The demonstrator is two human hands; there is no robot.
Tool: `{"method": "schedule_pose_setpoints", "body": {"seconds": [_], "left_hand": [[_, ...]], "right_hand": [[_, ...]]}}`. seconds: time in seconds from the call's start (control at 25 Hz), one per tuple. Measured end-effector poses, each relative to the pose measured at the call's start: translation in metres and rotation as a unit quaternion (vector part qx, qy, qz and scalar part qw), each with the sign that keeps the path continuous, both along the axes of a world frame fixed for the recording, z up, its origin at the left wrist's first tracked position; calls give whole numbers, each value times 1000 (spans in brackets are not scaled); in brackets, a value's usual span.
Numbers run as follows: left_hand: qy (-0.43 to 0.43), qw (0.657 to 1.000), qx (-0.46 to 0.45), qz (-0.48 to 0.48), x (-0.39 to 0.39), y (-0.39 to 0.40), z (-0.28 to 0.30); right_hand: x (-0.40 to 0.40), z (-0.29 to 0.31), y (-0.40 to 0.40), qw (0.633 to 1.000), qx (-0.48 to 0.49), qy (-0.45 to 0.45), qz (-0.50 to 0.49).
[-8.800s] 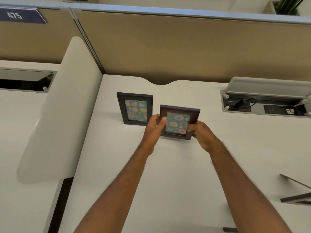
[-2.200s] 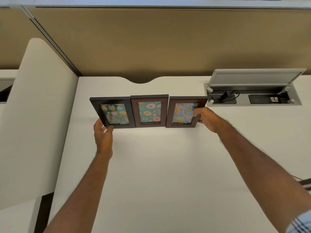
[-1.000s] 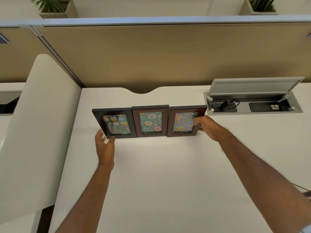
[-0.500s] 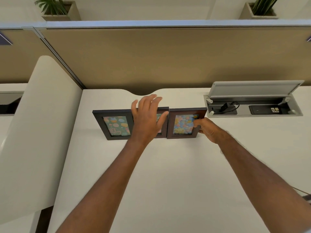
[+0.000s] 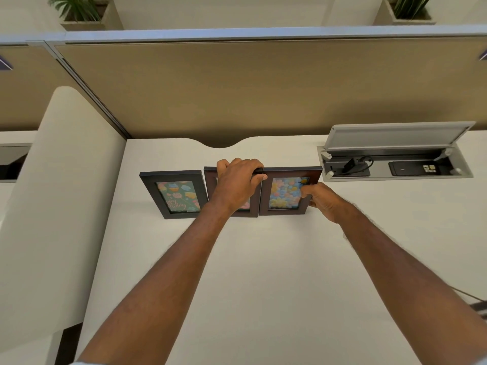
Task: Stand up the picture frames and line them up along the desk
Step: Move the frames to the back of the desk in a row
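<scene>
Three picture frames stand upright side by side on the white desk (image 5: 263, 272). The black frame (image 5: 175, 194) on the left stands free, untouched. My left hand (image 5: 238, 184) is closed over the top edge of the middle brown frame (image 5: 254, 210) and hides most of its picture. My right hand (image 5: 322, 201) pinches the lower right edge of the right brown frame (image 5: 288, 192), which shows a colourful picture. The middle and right frames touch each other.
A tan partition wall (image 5: 263, 88) rises behind the desk. An open cable tray (image 5: 395, 164) with a raised lid and a plug sits at the back right. A curved white side panel (image 5: 58, 206) stands to the left. Something dark pokes in at the right edge (image 5: 481, 308).
My left hand left the black frame, crossed to the middle frame and has closed over its top edge. My right hand has stayed on the right frame.
</scene>
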State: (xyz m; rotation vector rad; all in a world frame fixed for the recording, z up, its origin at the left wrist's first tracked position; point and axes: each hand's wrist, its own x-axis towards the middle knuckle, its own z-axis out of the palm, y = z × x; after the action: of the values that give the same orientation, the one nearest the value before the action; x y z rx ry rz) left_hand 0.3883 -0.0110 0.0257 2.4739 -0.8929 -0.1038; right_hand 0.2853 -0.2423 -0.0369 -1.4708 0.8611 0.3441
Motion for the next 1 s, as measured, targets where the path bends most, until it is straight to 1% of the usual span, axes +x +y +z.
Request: {"method": "schedule_pose_setpoints", "body": {"seconds": [0.36,0.64,1.0], "left_hand": [[0,1000,10,21,-2,-2,-1],[4,1000,14,14,-2,0,1],[17,1000,22,7,-4,2,3]], "right_hand": [[0,1,-1,1000,-2,1,5],[0,0,-1,1000,-11,7,9],[-2,0,1,1000,1,1,12]]}}
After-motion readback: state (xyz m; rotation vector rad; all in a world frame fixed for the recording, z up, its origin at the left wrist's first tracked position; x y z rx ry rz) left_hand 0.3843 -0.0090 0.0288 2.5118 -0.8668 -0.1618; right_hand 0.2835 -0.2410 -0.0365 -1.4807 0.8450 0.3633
